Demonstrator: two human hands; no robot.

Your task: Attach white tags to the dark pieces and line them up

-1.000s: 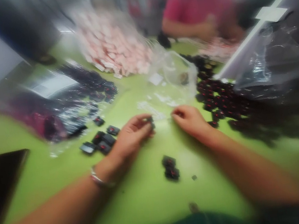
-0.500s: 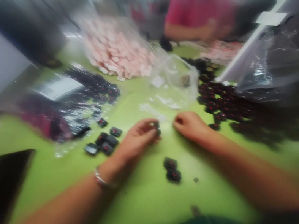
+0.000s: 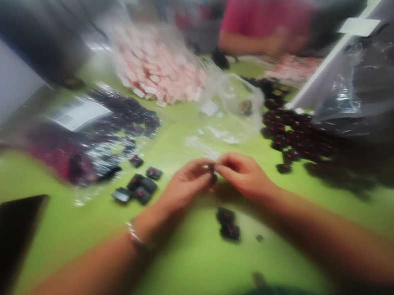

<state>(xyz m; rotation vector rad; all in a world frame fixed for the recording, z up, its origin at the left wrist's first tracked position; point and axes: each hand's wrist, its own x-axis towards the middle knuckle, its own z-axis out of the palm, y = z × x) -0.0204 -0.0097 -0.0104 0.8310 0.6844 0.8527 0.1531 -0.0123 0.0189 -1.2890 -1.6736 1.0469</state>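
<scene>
Between thumb and fingers my left hand pinches a small black plastic part, mostly covered by the fingers. My right hand meets it from the right, its thumb and forefinger pinched together at the part's edge; whatever lies between those fingertips is too small to make out. Just beyond the fingertips are tiny white pieces. Two black parts with red marks lie touching each other on the green tabletop, nearer to me. Several similar black parts form a cluster left of my left hand.
A clear bag of pale pink pieces stands at the back. Left lies a plastic bag of black parts, with a dark flat slab nearer. A heap of black-and-red parts spreads right. Across the table sits a person in pink.
My right hand has moved left, and its fingertips now meet the black part in my left hand. My left hand has shifted slightly right, still pinching the part.
</scene>
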